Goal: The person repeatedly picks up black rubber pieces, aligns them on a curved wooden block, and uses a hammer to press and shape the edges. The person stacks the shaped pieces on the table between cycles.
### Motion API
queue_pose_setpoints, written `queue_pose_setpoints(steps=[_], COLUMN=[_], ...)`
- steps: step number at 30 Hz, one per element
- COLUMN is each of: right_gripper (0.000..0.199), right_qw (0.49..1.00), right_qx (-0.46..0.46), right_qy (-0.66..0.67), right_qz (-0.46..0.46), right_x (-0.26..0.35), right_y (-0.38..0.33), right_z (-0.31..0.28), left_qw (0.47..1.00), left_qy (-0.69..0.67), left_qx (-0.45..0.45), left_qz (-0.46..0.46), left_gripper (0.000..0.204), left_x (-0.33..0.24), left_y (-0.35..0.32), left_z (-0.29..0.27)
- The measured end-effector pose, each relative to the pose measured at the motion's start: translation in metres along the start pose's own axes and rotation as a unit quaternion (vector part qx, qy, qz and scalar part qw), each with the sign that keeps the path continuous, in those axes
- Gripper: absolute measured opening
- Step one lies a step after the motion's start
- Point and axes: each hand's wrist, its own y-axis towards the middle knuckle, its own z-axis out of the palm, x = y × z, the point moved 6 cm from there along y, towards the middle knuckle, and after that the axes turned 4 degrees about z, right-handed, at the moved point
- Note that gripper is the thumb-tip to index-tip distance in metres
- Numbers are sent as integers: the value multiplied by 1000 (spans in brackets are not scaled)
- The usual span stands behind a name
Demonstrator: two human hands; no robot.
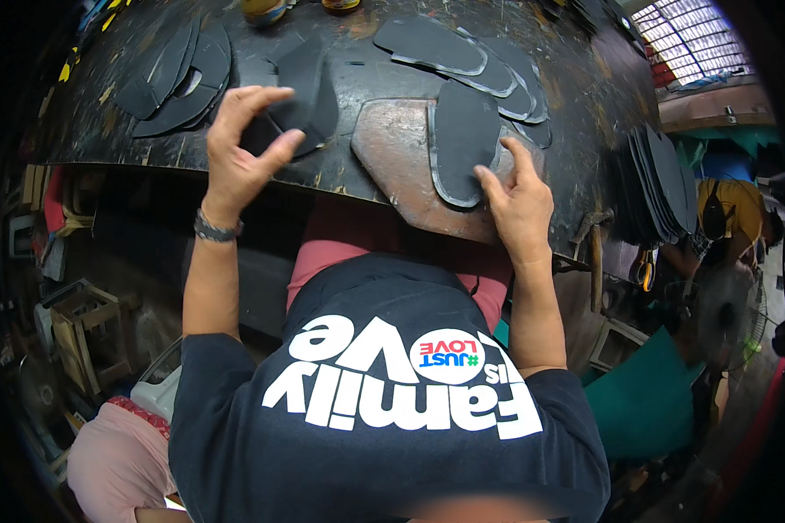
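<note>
My left hand (242, 161) is raised over the table's near edge, its thumb and forefinger wide apart with nothing between them. Just beyond it lie black shaped pieces (310, 100), partly hidden by the fingers. On a worn brown board (388, 148) rests a rounded black piece (465, 139) with a pale grey band along its edge. My right hand (522, 196) is at this piece's right side, thumb and forefinger apart. The thumb is close to its edge; whether it touches I cannot tell.
Several grey-edged black pieces (506, 74) overlap at the back right, and other black pieces (187, 83) are piled at the left. Jars (263, 10) stand at the far edge. A hammer (595, 253), orange-handled scissors (644, 269) and a stack of black pieces (658, 187) are at the right edge.
</note>
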Motion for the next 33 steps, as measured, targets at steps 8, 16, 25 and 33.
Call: queue_pose_setpoints(steps=[8,16,25,33], right_gripper=[33,29,40,25], right_qw=[779,719,817,882], right_qx=[216,111,213,102], right_qy=[582,685,525,452], right_qz=[91,30,107,89], right_x=[35,11,-5,-24], right_y=[-23,-17,-56,-52], right_z=[33,-10,3,-3], left_qw=[969,992,885,954], left_qy=[39,-113,-349,-227], left_qx=[131,54,121,118], left_qz=[207,29,-283,-157], left_gripper=[46,55,30,31], left_x=[-103,-92,-67,-75], left_y=[-14,-28,-51,-33], left_z=[91,100,134,142])
